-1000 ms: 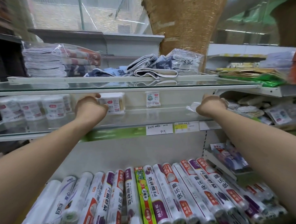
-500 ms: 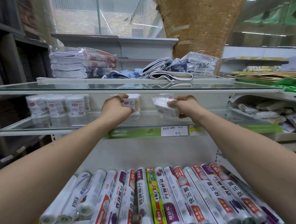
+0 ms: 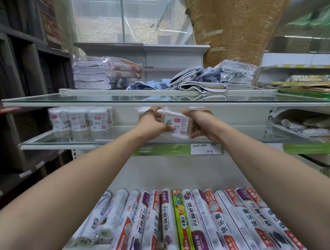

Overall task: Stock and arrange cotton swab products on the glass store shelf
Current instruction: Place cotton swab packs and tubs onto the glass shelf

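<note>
At about nine o'clock from my hands, a cluster of white cylindrical cotton swab tubs with red-badged labels stands upright on the lower clear glass shelf, pushed toward the back and packed side by side, I'd judge so the labels face the aisle and the front strip stays free for more stock. Moving right, my left hand reaches in under the upper glass shelf, its fingers curled round the left edge of a square clear-plastic pack of wooden-stick cotton swabs with a white printed label. The pack sits directly between my two hands, held just above the lower shelf's glass near its middle, label turned toward me, well apart from the tubs on the left. I hold it from both sides, probably to keep it square and level while I line it up with the row. My right hand grips the pack's right edge, fingers wrapped underneath and thumb on top; whether something smaller is tucked behind it I cannot tell. At five o'clock from that hand, a white handwritten price tag is fixed to the shelf's front rail beside a green strip, which suggests this middle spot is the pack's intended place.
</note>
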`<control>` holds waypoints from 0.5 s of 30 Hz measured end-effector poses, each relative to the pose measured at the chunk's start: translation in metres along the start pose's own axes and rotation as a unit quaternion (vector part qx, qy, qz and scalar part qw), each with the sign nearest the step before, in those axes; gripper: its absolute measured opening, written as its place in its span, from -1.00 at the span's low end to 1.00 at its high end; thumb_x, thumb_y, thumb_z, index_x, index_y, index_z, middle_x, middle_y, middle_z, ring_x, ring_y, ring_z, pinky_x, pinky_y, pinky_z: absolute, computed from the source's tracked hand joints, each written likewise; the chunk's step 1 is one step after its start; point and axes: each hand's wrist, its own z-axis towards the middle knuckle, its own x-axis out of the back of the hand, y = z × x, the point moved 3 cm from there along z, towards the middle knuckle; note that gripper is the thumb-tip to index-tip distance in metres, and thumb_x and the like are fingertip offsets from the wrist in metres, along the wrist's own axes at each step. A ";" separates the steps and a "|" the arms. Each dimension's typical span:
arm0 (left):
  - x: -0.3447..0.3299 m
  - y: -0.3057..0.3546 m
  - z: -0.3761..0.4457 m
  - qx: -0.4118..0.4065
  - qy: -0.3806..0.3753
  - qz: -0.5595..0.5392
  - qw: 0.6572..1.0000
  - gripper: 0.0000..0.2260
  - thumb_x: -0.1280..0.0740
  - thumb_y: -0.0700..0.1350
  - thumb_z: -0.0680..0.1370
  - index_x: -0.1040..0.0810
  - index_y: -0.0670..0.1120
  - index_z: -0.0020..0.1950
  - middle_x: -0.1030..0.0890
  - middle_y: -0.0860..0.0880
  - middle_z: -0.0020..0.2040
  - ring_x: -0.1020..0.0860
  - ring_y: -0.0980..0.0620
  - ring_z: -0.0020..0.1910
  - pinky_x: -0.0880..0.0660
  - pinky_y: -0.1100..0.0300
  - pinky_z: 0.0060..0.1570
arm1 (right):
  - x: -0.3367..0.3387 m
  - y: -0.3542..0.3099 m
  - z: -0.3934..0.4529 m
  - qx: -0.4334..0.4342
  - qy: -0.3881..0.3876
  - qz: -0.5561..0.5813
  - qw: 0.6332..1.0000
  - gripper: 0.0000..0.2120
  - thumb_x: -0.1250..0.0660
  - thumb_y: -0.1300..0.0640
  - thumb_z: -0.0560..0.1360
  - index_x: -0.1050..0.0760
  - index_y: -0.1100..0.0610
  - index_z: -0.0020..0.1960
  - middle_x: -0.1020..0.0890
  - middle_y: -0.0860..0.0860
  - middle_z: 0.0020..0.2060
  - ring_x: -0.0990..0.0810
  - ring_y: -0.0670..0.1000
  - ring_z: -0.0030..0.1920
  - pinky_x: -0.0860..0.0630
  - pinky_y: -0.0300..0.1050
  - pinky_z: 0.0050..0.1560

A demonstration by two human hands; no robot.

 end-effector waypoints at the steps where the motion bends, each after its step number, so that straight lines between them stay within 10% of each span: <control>1: 0.000 0.000 -0.001 0.003 -0.001 -0.010 1.000 -0.44 -0.61 -0.29 0.36 -0.48 -0.11 0.29 -0.69 -0.11 0.09 -0.69 -0.01 0.02 -0.65 0.00 0.09 | 0.000 -0.001 -0.001 0.004 -0.002 -0.002 1.000 -0.68 -0.35 -0.11 0.56 -0.61 0.16 0.03 -0.69 0.13 -0.17 -0.69 0.08 -0.26 -0.58 -0.12 -0.40; 7: 0.017 -0.005 0.000 0.040 0.034 -0.016 0.998 -0.63 -0.61 -0.36 0.32 -0.53 -0.05 -0.09 -0.72 -0.08 -0.07 -0.71 -0.05 -0.04 -0.66 -0.03 0.07 | 0.014 -0.003 0.004 0.010 0.038 0.003 0.999 -0.63 -0.33 -0.13 0.57 -0.55 0.17 0.12 -0.69 0.17 -0.07 -0.66 0.10 -0.15 -0.64 -0.06 -0.29; 15: 0.050 -0.018 0.007 0.111 0.083 0.060 0.988 -0.54 -0.68 -0.25 0.26 -0.55 -0.18 0.05 -0.71 -0.09 -0.07 -0.70 -0.09 -0.08 -0.68 -0.07 -0.03 | 0.029 0.009 0.008 -0.003 0.080 0.012 0.997 -0.56 -0.38 -0.18 0.53 -0.59 0.21 0.12 -0.67 0.12 -0.10 -0.59 0.05 -0.17 -0.66 -0.04 -0.15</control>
